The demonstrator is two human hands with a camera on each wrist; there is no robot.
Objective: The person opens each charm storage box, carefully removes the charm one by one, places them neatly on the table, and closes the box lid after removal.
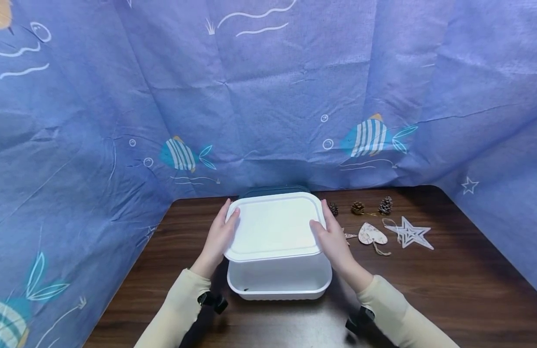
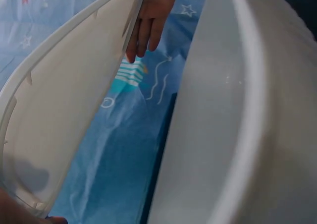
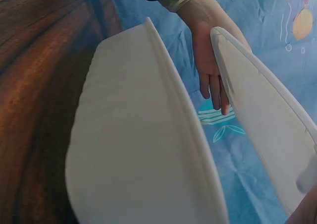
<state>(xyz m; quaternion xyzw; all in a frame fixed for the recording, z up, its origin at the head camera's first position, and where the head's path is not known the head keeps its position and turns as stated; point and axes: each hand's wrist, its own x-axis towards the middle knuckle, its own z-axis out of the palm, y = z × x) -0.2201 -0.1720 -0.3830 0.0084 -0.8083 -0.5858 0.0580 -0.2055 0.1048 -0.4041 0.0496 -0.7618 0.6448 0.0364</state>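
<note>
A white rectangular lid (image 1: 274,224) with rounded corners is raised above a matching white plastic box (image 1: 279,280), tilted so its flat top faces me. My left hand (image 1: 218,237) grips its left edge, thumb on top and fingers underneath. On the opposite edge my right hand (image 1: 335,239) holds it the same way. Below the lid, the box's near part shows, with a small dark spot inside; its far part is hidden. Both wrist views show a gap between the lid (image 2: 74,80) and the box (image 3: 133,130).
Behind the lid a dark teal object (image 1: 274,190) stands partly hidden. To the right lie several pine cones (image 1: 385,205), a patterned heart ornament (image 1: 372,234), a white star ornament (image 1: 410,233) and a smaller partly covered star (image 1: 350,236). A blue fish-print cloth (image 1: 268,96) hangs behind the table.
</note>
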